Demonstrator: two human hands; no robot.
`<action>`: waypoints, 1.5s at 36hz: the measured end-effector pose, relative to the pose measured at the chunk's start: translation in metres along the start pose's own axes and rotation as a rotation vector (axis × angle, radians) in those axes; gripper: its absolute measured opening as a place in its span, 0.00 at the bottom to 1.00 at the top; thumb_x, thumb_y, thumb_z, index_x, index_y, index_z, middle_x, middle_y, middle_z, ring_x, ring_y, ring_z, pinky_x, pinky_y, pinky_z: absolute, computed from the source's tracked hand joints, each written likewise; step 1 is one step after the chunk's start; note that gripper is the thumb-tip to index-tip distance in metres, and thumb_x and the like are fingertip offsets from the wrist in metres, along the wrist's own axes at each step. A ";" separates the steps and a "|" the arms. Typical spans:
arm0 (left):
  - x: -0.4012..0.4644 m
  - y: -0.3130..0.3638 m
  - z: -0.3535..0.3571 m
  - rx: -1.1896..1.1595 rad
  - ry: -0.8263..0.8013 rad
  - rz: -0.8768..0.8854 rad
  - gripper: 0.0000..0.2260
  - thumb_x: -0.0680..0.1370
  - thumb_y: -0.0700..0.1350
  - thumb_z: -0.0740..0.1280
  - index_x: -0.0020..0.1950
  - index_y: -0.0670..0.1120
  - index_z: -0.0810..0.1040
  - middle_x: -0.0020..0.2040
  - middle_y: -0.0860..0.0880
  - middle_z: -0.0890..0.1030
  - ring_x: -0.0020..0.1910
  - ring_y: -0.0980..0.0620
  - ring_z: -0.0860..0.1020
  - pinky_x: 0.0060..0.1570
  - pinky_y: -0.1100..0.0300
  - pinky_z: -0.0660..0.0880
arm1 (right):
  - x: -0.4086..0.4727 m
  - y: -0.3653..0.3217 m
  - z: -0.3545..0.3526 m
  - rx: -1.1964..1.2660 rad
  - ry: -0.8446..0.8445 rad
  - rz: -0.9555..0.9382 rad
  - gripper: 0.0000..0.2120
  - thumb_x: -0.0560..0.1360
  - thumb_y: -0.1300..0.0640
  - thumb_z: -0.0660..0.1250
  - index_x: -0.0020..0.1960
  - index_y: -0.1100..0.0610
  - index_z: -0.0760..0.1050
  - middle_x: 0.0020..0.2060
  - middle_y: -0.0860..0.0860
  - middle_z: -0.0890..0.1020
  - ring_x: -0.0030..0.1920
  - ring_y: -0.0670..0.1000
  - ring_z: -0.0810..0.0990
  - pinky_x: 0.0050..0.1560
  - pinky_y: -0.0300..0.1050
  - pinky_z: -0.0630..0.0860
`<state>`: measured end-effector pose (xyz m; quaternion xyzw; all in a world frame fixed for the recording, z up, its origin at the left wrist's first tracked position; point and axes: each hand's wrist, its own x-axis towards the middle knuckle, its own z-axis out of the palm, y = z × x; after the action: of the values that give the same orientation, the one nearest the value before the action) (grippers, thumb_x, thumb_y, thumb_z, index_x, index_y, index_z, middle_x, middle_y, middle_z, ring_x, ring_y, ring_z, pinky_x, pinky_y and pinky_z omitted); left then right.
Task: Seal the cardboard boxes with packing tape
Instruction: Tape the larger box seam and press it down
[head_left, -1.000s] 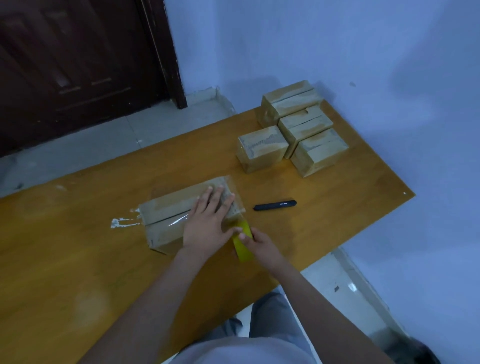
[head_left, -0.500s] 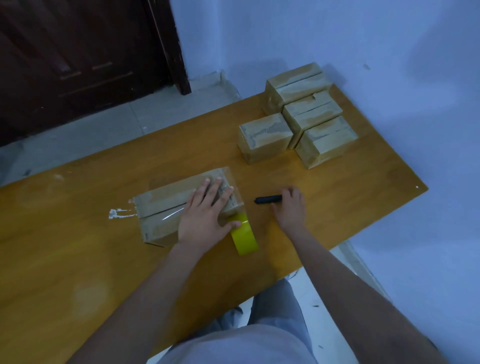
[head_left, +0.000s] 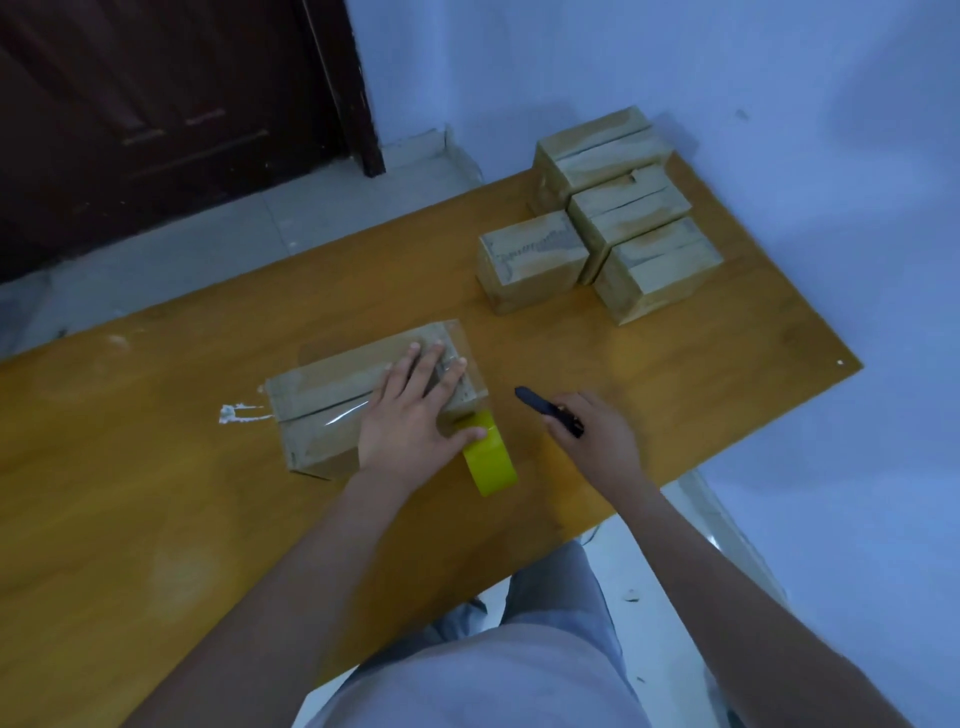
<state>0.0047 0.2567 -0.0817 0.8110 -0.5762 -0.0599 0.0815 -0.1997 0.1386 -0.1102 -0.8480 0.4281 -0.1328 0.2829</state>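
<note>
Left hand (head_left: 415, 410) spread flat on the glossy taped cardboard box (head_left: 332, 415), thumb touching the yellow tape roll (head_left: 491, 460). Right hand (head_left: 597, 436) grips a slim black cutter (head_left: 543, 408).

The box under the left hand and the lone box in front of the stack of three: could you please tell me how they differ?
The box under the left hand lies near the person, pressed by the left hand; the lone box sits farther back, untouched, beside the three others. The near box has clear tape across its top seam, with a yellow tape roll at its end; the lone box shows a rough grey mark on top. Both are brown cardboard on the wooden table.
</note>
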 end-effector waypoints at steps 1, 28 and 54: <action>0.000 0.000 -0.001 0.009 0.009 0.002 0.36 0.71 0.70 0.61 0.75 0.53 0.64 0.76 0.50 0.60 0.76 0.47 0.55 0.72 0.47 0.56 | -0.004 -0.004 -0.005 -0.005 0.016 -0.028 0.10 0.75 0.53 0.68 0.55 0.55 0.79 0.42 0.49 0.77 0.35 0.49 0.75 0.29 0.42 0.70; -0.002 0.002 -0.004 0.012 -0.007 -0.001 0.37 0.72 0.70 0.59 0.77 0.54 0.58 0.78 0.51 0.55 0.77 0.49 0.49 0.73 0.51 0.47 | 0.006 -0.027 -0.007 -0.203 -0.066 0.289 0.11 0.79 0.51 0.61 0.55 0.56 0.76 0.48 0.51 0.75 0.38 0.49 0.71 0.35 0.43 0.69; 0.000 0.000 -0.008 0.002 -0.067 0.015 0.33 0.76 0.66 0.56 0.78 0.56 0.51 0.79 0.52 0.47 0.77 0.50 0.42 0.74 0.52 0.42 | 0.013 -0.056 0.029 0.431 -0.249 0.152 0.07 0.75 0.60 0.68 0.53 0.58 0.80 0.50 0.53 0.77 0.45 0.41 0.76 0.49 0.30 0.71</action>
<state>0.0058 0.2572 -0.0737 0.8043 -0.5847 -0.0858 0.0616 -0.1420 0.1653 -0.1012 -0.7432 0.4144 -0.0937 0.5169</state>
